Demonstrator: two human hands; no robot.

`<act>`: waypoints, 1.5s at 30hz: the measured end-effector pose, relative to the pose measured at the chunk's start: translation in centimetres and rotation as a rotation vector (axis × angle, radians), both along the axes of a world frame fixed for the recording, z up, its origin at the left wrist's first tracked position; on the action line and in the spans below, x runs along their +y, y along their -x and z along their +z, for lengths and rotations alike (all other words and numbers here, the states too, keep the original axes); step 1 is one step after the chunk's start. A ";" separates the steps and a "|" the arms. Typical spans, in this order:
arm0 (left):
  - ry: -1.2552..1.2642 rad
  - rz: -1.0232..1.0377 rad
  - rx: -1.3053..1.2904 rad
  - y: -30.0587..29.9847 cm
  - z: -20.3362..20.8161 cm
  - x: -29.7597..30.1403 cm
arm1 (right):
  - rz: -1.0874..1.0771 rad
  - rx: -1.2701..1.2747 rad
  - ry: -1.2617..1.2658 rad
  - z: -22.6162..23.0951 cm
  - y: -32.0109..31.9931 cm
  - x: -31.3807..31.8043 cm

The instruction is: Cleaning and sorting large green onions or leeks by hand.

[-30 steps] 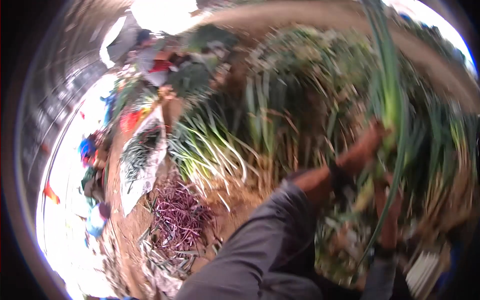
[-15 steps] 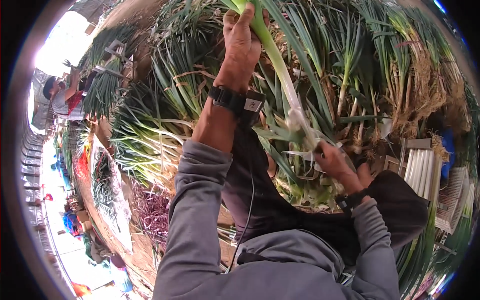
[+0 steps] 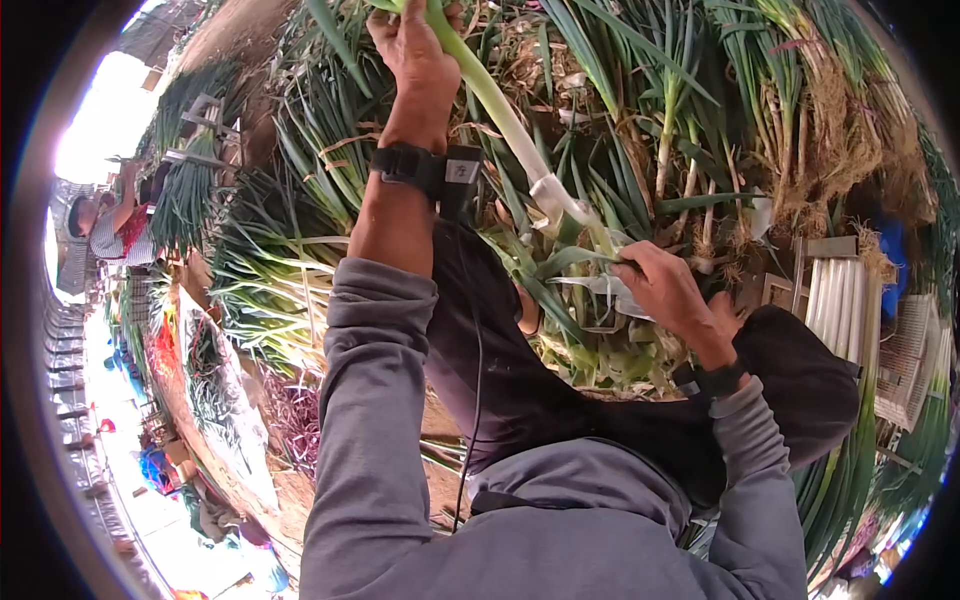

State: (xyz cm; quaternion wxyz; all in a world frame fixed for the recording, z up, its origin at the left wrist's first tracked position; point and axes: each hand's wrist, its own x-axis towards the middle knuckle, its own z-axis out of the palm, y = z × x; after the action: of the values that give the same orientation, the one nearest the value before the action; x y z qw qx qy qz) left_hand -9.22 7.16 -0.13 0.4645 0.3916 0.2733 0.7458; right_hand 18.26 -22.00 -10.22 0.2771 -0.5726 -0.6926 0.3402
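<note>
My left hand (image 3: 418,55) is wrapped round the upper green part of a big green onion (image 3: 497,108), which slants down to the right with its white shaft toward my right hand. Loose, ruffled outer skin (image 3: 560,200) bunches around the lower end of the shaft. With fingers pinched, my right hand (image 3: 672,292) grips this peeled-back skin and leaf near the lower tip. Below it, a heap of stripped leaves and skins (image 3: 620,360) lies between my legs.
Rows of green onions with roots (image 3: 835,150) lie far right, and more bunches (image 3: 270,260) left. Cleaned white stalks (image 3: 835,310) rest in a rack at the right beside a white basket (image 3: 905,365). Purple stalks (image 3: 298,420) lie left. Another person (image 3: 115,230) works far left.
My left hand has moved left with the green onion. My right hand, blurred before, shows clearly now, and the outer skin is bunched lower on the shaft.
</note>
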 end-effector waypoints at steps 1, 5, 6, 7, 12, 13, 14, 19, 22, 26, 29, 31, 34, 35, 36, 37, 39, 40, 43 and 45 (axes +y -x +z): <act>0.010 -0.007 -0.004 -0.6 -0.5 0.0 | 0.010 -0.097 -0.079 -2.4 -0.2 -0.5; 0.024 0.102 -0.076 -2.5 -0.8 1.5 | 0.454 -0.707 0.326 -18.7 -4.9 -7.7; -0.041 0.081 -0.051 -1.2 -1.7 1.5 | 0.472 -0.691 0.325 -18.5 -4.1 -7.8; 0.012 0.146 -0.001 -0.6 -1.5 1.1 | 0.391 -0.564 0.386 -17.1 -3.7 -7.8; -0.076 0.127 -0.022 -1.0 0.0 -0.5 | -0.092 -0.161 -0.179 -4.5 0.4 0.5; -0.049 0.159 -0.036 -1.1 0.2 -0.9 | -0.173 -0.020 -0.315 -1.6 1.9 2.2; -0.019 0.181 -0.046 -1.7 0.4 -1.1 | -0.184 -0.032 -0.332 1.2 3.3 3.6; -0.077 0.064 -0.164 -3.6 0.6 -1.9 | -0.080 -0.270 -0.166 2.5 6.7 8.2; -0.176 -0.013 -0.128 -2.7 0.5 -1.4 | -0.055 -0.173 -0.146 0.2 6.2 8.4; -0.104 0.050 -0.050 -1.6 0.2 -1.3 | -0.159 -0.162 -0.248 1.6 6.8 8.0; -0.090 0.024 -0.060 -2.1 0.1 -1.4 | -0.142 -0.180 -0.372 1.9 6.8 9.2; -0.086 0.003 -0.085 -2.1 -0.1 -1.2 | 0.015 -0.282 -0.290 0.8 6.9 9.4; -0.097 0.084 -0.049 -2.4 0.1 -0.6 | 0.034 -0.337 -0.346 1.2 6.1 8.4; -0.049 0.077 -0.073 -2.3 -0.3 -1.0 | 0.039 -0.309 -0.326 1.6 6.0 8.1; -0.050 0.078 -0.071 -2.0 -0.3 -0.9 | 0.039 -0.307 -0.328 1.6 5.8 7.9; -0.056 0.107 -0.021 -1.4 -0.4 -0.9 | 0.062 -0.320 -0.328 1.5 5.3 7.5; -0.062 0.118 -0.043 -1.5 -0.4 -1.2 | 0.082 -0.336 -0.327 0.1 3.9 5.8; -0.065 0.120 -0.044 -1.4 -0.8 -0.8 | 0.103 -0.320 -0.320 -1.9 3.4 4.0; -0.001 0.127 0.010 -1.8 -2.7 0.7 | 0.094 -0.361 -0.314 -6.2 2.6 0.2; -0.049 0.076 0.003 -3.6 -2.2 -0.5 | 0.060 -0.412 -0.286 -6.7 1.6 -0.6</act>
State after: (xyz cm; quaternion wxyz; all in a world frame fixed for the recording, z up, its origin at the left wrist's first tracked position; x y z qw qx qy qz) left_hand -5.57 6.70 -2.31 0.4258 0.3934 0.2705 0.7686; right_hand 16.69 -22.63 -16.92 0.1981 -0.5640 -0.7921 0.1231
